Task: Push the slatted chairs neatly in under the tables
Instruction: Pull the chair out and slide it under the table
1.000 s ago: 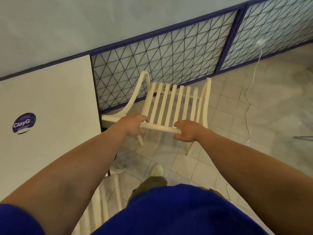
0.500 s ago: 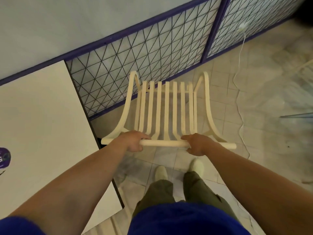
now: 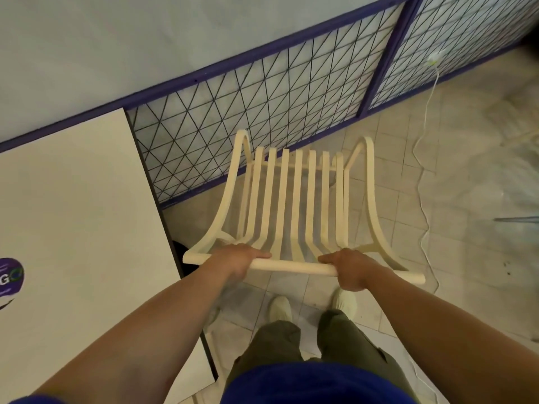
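A cream slatted chair [image 3: 297,196] stands on the tiled floor straight in front of me, its seat pointing at the mesh wall panel. My left hand [image 3: 239,259] grips the chair's top back rail left of centre. My right hand [image 3: 351,268] grips the same rail right of centre. A white table [image 3: 75,228] with a dark edge lies to the left of the chair, its right edge close to the chair's left armrest. The chair is beside the table, not under it.
A purple-framed black mesh panel [image 3: 262,112] runs along the wall behind the chair. A white cable [image 3: 424,182] trails down the floor on the right. My feet [image 3: 280,309] stand just behind the chair. A round purple sticker [image 3: 10,277] sits on the table.
The chair has swung round from angled to square in front of me and sits nearer my feet. Both hands have kept their grip on the top rail.
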### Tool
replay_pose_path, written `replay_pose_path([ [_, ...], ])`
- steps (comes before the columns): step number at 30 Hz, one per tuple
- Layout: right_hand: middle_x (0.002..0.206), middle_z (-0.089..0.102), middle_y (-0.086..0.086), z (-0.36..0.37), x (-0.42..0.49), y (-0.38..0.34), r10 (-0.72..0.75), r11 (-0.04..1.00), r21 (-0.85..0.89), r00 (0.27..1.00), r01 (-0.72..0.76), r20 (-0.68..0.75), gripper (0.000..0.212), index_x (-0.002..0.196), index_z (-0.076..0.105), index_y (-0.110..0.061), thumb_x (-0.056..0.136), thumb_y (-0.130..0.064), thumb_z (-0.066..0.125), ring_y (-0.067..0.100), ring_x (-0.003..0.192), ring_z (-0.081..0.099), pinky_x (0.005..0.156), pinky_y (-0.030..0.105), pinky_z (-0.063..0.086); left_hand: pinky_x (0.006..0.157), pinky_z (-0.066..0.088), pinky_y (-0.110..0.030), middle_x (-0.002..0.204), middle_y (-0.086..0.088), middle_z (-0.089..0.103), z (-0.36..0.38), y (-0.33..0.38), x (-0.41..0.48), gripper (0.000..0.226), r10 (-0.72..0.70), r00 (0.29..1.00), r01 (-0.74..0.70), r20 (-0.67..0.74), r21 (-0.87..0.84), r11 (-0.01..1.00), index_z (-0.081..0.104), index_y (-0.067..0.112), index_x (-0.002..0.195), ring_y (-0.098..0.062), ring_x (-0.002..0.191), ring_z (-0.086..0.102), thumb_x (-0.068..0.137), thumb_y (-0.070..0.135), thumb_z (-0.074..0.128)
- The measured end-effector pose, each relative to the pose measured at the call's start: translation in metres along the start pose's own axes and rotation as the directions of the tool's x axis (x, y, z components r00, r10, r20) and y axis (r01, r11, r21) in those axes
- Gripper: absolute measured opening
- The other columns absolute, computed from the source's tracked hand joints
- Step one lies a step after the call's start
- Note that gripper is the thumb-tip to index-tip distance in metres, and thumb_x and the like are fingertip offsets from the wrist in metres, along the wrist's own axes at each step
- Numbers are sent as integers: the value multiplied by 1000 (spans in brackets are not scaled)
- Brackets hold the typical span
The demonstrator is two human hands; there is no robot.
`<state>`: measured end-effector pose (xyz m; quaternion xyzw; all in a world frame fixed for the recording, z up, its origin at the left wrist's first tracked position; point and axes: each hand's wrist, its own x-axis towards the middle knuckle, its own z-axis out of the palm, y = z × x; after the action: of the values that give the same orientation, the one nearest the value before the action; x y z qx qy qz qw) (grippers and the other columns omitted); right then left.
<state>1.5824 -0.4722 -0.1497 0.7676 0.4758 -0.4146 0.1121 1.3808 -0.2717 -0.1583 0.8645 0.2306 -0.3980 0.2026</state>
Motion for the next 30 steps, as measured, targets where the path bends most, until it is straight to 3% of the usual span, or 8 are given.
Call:
replay_pose_path([
  [3, 129, 57, 3, 0, 0, 3, -8, 1000, -1, 1000, 8, 29, 74, 150, 39, -35, 87, -5, 64, 21, 109, 59, 95, 32, 47, 91, 37, -31, 140, -5, 49, 1, 4, -2, 83, -21, 1000, 21, -7, -36, 999, 29, 57, 149, -28, 118, 53, 95, 2, 59],
  [6, 131, 56, 3, -2, 0, 9, -17, 1000, -7, 999, 18, 42, 74, 150, 37, -35, 88, -5, 64, 22, 110, 59, 95, 32, 47, 101, 36, -33, 146, -6, 43, 2, 12, -4, 76, -52, 999, 52, -2, -89, 995, 30, 57, 149, -30, 127, 49, 99, 7, 56],
  [12, 133, 55, 4, -11, -4, 33, -69, 995, -69, 994, 74, 80, 73, 150, 37, -34, 88, -4, 61, 23, 116, 57, 99, 34, 45, 103, 42, -34, 148, -5, 46, 13, 41, -8, 53, -47, 999, 46, -1, -208, 977, 38, 53, 147, -29, 123, 54, 104, 25, 51],
  [14, 134, 55, 5, -16, -5, 42, -108, 986, -114, 990, 118, 93, 72, 151, 37, -33, 88, -4, 61, 25, 117, 56, 99, 35, 46, 96, 45, -33, 146, -5, 47, 17, 56, -12, 59, -89, 996, 93, 26, -248, 964, 33, 52, 150, -29, 119, 55, 103, 20, 51],
  [17, 132, 55, 5, -23, -6, 63, -169, 966, -177, 979, 187, 112, 70, 150, 40, -32, 88, -6, 61, 25, 115, 57, 97, 35, 46, 97, 50, -37, 141, -4, 51, 24, 84, -20, 81, -165, 986, 162, 12, -273, 948, 27, 55, 151, -26, 114, 58, 97, 2, 55],
  [22, 139, 50, 3, -34, -6, 98, -225, 930, -257, 959, 263, 170, 72, 151, 36, -34, 90, -6, 60, 25, 121, 54, 103, 37, 44, 94, 48, -30, 144, 0, 51, 46, 132, -19, 83, -259, 966, 238, -18, -345, 908, 23, 57, 151, -22, 114, 58, 97, 1, 53],
  [30, 141, 49, 3, -66, 0, 146, -297, 842, -382, 919, 380, 259, 72, 153, 32, -34, 91, -7, 58, 25, 124, 52, 104, 37, 43, 97, 47, -33, 149, -1, 47, 60, 211, -11, 83, -387, 921, 316, -51, -485, 815, 24, 57, 151, -24, 120, 56, 97, 1, 52],
])
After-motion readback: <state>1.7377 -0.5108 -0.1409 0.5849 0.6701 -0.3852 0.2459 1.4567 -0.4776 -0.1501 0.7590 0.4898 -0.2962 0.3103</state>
